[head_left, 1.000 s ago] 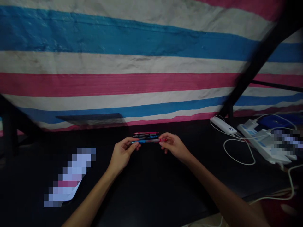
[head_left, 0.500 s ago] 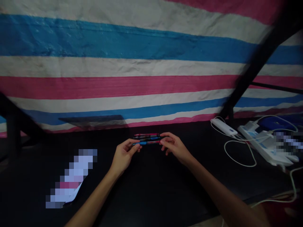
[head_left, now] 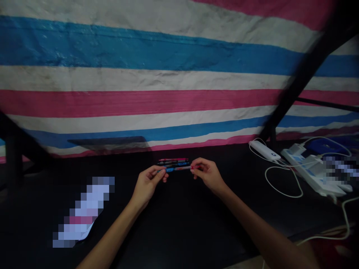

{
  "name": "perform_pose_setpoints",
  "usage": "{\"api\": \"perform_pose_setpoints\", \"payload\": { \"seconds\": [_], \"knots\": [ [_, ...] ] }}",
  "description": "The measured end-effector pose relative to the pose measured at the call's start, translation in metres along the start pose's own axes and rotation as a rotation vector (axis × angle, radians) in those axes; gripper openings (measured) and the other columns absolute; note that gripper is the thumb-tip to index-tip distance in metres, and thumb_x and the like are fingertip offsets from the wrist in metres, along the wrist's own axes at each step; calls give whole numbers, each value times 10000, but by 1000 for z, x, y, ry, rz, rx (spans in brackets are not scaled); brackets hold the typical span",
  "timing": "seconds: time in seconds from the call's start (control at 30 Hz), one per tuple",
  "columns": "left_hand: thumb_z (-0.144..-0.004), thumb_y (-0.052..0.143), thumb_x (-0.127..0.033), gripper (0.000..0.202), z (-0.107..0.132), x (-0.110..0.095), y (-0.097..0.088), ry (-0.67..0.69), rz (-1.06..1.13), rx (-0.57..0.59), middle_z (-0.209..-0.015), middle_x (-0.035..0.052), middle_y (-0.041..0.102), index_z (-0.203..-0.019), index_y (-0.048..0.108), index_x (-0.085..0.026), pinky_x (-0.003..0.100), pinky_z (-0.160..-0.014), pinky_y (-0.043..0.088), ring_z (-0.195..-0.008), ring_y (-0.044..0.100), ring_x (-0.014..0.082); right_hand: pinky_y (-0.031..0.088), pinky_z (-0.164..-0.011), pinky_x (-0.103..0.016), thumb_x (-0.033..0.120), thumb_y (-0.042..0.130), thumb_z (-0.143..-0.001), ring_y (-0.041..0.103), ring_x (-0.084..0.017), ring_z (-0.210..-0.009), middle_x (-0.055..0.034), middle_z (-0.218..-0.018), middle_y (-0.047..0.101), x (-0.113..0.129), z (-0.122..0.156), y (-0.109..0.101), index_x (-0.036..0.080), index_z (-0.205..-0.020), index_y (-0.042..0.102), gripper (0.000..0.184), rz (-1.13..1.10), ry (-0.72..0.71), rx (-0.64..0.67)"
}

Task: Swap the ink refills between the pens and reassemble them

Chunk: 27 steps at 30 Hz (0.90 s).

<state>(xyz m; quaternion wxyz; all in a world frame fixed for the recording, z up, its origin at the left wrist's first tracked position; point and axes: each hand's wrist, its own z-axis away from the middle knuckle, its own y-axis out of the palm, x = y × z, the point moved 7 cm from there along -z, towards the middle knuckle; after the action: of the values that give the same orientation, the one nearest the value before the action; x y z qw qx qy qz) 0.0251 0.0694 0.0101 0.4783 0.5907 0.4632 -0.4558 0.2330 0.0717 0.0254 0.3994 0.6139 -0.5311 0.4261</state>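
Holds a slim blue-and-red plastic pen (head_left: pixel 181 169) just below frame centre, pinched closely between thumb and fingers of bare left hand (head_left: pixel 146 183) at blue end, bare right hand (head_left: pixel 209 175) at red.

Black table (head_left: pixel 179 228) with pens and cord
Toward the back, a red pen (head_left: pixel 171 160) lies beside a dark pen (head_left: pixel 174 163); left, a pale item (head_left: pixel 84 211), pixelated; right, a power strip (head_left: pixel 304 170), white box (head_left: pixel 263 150) and looped cord (head_left: pixel 291 196)
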Motion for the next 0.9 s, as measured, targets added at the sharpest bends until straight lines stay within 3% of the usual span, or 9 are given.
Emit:
{"api": "perform_pose_setpoints", "payload": {
  "seconds": [0.17,0.37,0.57,0.9],
  "knots": [
    [-750,686,-307,188,-1,0,0,-9,31,21,-650,12,632,-791,659,-125,216,-578,418,-577,538,91,479,-479,-255,225,701,-691,549,-154,-683,-42,-864,596,5,0,-3,191,-709,656,59,-27,-60,-26],
    [-736,703,-283,190,-2,2,-4,-24,73,-9,-676,10,643,-849,666,-134,202,-604,426,-605,547,81,454,-461,-247,230,742,-644,525,-122,-565,-13,-728,596,6,0,-4,184,-799,652,185,-54,55,-46],
    [-683,744,-251,233,-4,2,-14,-5,135,-88,-721,8,658,-888,685,-155,208,-639,452,-650,582,88,429,-489,-242,270,750,-653,536,-129,-601,-12,-711,577,-4,-3,-15,180,-884,666,262,-223,139,-99],
    [-665,751,-227,248,-6,0,-18,8,163,-108,-735,25,667,-892,691,-147,228,-640,468,-663,592,104,427,-540,-238,274,779,-640,516,-107,-602,-1,-673,562,-20,-9,-32,156,-850,677,261,-433,255,-219]
  ]
}}
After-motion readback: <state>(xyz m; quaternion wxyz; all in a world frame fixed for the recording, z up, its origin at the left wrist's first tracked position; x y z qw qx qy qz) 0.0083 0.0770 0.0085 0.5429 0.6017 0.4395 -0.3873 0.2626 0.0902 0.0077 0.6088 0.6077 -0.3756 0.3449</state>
